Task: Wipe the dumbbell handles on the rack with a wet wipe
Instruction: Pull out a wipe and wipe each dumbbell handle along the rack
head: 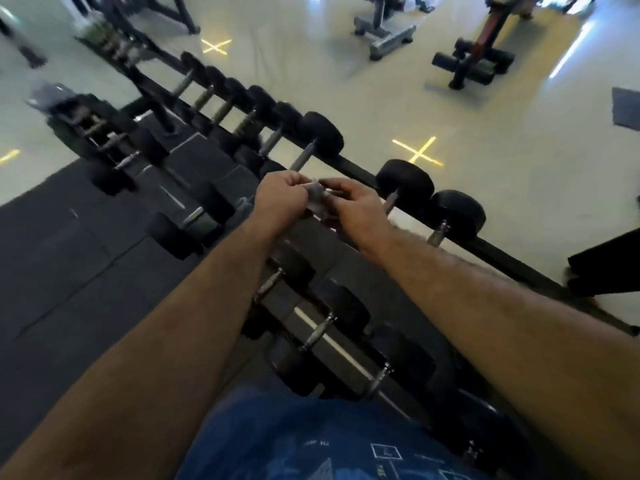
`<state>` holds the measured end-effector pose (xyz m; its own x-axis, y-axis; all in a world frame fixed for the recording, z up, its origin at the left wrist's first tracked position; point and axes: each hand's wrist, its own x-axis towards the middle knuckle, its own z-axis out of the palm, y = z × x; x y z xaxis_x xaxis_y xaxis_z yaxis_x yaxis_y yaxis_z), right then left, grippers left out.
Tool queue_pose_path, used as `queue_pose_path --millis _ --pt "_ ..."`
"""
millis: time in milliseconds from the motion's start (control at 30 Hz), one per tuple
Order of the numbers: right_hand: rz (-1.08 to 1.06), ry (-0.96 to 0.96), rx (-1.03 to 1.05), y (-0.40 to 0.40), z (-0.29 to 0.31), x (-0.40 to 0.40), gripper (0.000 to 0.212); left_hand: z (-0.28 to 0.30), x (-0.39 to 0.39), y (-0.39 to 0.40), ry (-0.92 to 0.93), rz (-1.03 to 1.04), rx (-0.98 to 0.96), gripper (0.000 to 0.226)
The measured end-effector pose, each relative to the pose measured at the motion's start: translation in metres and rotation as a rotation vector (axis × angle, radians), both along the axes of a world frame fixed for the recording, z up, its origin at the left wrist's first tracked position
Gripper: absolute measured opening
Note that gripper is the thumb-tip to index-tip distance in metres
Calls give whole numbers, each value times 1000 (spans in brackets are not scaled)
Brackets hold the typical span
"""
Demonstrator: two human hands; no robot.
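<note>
I have both hands out over the top tier of the dumbbell rack (446, 221), holding the wet wipe (317, 199) between them. My left hand (282, 199) has its fingers curled around the wipe's left side, and my right hand (353, 206) pinches the other side between thumb and fingertips; the wipe looks crumpled and small, and blur keeps me from saying more about its fold.

The relation I am steering by: the nearest bare dumbbell handle (302, 161) lies just beyond and slightly left of my left hand, its long axis running across the rack, from the near rail up to its black head (322, 135) at the far rail. A second handle (391, 202) sits just beside my right hand, partly hidden by it. Either hand is close; the left looks nearer to the first one. I judge no handle is in contact with the wipe yet.

More dumbbells line the rack away to the upper left and on the lower tier (318, 337) beneath my forearms. Below is dark rubber matting (69, 271); beyond the rack a pale floor (346, 81) with yellow crosses (419, 152) and benches (384, 29) farther off.
</note>
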<state>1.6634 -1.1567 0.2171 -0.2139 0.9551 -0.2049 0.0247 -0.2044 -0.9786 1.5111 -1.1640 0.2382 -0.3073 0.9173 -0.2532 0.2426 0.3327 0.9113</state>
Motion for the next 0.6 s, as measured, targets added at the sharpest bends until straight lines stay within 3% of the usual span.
queue_pose_path --millis 100,200,433,600 --pt "51 73 -31 5 18 -60 21 23 -54 -15 -116 89 21 5" --pt "135 111 -36 5 29 -129 27 38 -114 -33 -214 183 47 14" --pt "411 65 11 -15 17 -328 36 12 -311 -71 16 457 74 18" --pt "573 59 -29 -16 1 -496 26 -8 -467 -95 -100 579 64 33"
